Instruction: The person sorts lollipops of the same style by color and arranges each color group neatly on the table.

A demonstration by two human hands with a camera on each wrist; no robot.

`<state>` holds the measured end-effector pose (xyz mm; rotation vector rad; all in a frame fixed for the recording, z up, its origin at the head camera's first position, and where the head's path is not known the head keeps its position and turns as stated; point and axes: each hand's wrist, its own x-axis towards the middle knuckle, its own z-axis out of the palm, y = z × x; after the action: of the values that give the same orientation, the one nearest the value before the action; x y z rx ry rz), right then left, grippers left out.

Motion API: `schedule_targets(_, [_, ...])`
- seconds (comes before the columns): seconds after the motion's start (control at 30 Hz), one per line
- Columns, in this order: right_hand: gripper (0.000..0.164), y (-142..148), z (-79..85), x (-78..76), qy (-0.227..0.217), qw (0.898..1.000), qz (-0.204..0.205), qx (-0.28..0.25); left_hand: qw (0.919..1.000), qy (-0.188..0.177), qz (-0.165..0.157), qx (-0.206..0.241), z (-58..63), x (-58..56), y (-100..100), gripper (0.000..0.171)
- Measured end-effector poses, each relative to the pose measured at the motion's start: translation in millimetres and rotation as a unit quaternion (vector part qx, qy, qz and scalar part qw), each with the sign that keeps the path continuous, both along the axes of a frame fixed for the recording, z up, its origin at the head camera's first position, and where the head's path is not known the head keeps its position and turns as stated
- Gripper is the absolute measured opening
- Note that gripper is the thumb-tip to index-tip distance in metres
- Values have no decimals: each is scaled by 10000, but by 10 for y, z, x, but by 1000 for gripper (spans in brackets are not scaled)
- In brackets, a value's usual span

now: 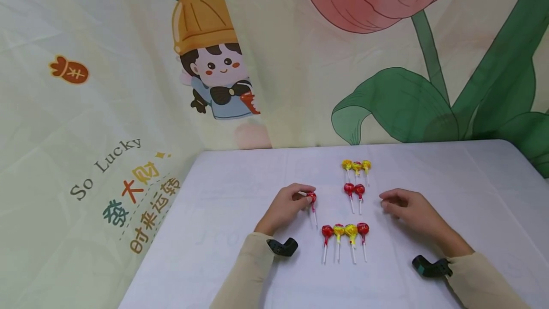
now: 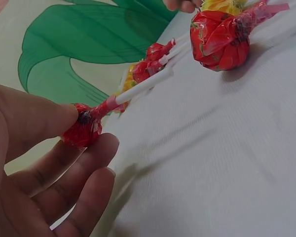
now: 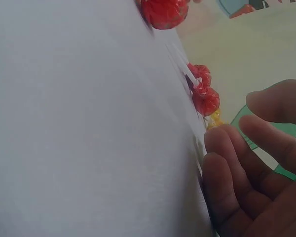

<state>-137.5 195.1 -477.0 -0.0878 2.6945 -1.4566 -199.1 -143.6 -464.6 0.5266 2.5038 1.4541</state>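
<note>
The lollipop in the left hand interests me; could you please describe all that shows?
The lollipop has a round head in shiny, crinkled red wrapping, gathered at the neck, and a thin white stick. The left hand pinches its head; in the head view, the stick points down, over the white tabletop.

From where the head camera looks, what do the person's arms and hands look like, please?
The left sleeve and right sleeve are plain beige and long. The left hand and right hand are bare, without gloves. A small, angled black device sits at each wrist; no cables show.
</note>
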Motion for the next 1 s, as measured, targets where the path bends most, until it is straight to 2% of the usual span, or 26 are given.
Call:
schedule_targets(0.17, [32, -38, -5, 69, 31, 9999, 30, 111, 9998, -46, 45, -186, 17, -52, 82, 28])
schedule_targets(0.4, [29, -99, -18, 168, 2, 9996, 61, 275, 9997, -162, -12, -195, 21, -120, 192, 27])
schedule_targets(0.63, [27, -140, -31, 207, 19, 9996, 114, 255, 9992, -269, 63, -283, 41, -197, 301, 26])
schedule_targets(1.0, [25, -222, -31, 293, -98, 9994, 140, 304, 9954, -62, 55, -959, 137, -274, 439, 25])
